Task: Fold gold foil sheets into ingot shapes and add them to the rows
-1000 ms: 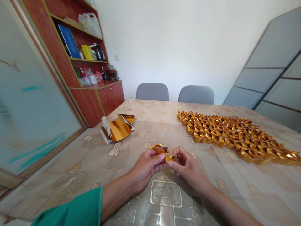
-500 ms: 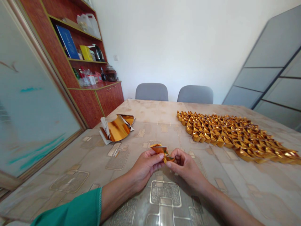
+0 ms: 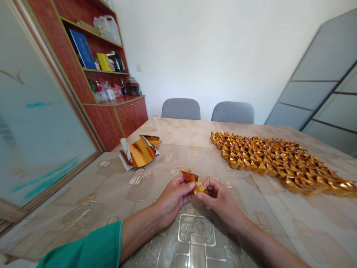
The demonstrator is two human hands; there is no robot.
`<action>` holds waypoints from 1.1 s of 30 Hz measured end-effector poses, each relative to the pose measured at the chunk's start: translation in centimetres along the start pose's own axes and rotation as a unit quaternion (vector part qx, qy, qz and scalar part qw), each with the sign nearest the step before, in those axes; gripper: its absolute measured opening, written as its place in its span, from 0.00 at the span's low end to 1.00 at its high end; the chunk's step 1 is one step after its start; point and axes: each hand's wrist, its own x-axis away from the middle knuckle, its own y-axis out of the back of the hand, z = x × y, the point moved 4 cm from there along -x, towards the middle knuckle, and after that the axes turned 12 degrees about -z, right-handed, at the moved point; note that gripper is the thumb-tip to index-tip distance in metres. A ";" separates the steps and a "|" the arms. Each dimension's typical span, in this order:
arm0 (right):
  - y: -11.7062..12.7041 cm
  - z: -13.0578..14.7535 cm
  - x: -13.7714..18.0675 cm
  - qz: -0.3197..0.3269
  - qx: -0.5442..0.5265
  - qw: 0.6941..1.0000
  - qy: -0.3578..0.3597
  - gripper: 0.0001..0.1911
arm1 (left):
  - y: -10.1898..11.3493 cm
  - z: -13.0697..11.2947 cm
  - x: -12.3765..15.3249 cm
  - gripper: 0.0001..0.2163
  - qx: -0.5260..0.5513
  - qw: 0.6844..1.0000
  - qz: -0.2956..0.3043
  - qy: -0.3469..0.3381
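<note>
A small piece of folded gold foil paper (image 3: 190, 175) is held between both hands above the near middle of the table. My left hand (image 3: 176, 193) pinches its left side, with the thumb lying across the folds. On its lower right edge, my right hand (image 3: 216, 194) grips with thumb and curled fingers. One flap stands up at the upper left of the piece. To the right lie rows of many folded gold paper ingots (image 3: 264, 156). A loose stack of gold foil sheets (image 3: 142, 152), with white undersides, rests curled on the left.
A patterned cover lies over the table (image 3: 178, 134). Behind the far edge stand two grey chairs (image 3: 180, 108) (image 3: 232, 112). At the back left is a reddish wooden cabinet (image 3: 111, 115) with bottles and a kettle, beside a frosted glass door (image 3: 41, 111).
The foil piece is tilted slightly differently, and its upper left flap stands up more. Both hands keep hold of it in nearly the same place. The view has shifted slightly.
</note>
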 end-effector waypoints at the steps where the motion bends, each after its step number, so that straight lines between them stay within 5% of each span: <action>1: 0.0 0.0 0.0 0.008 -0.008 1.000 -0.005 0.18 | 0.0 0.0 0.0 0.14 0.004 1.000 -0.002 0.004; 12: 0.4 -0.4 -0.1 -0.012 -0.039 0.999 -0.010 0.19 | 0.3 -0.3 -0.2 0.17 -0.005 1.000 -0.012 0.008; 21: -0.2 -1.1 0.0 -0.018 -0.068 0.996 -0.049 0.21 | 1.1 -0.5 -0.6 0.06 0.073 0.990 -0.117 0.017; 25: -0.2 -1.1 -0.4 -0.071 -0.030 0.997 0.000 0.20 | 0.8 -0.2 -0.4 0.05 0.085 0.991 -0.094 0.031; 33: -0.4 -0.9 -0.2 -0.072 -0.021 0.997 0.005 0.18 | 0.7 0.2 -0.4 0.05 0.101 0.993 -0.065 0.018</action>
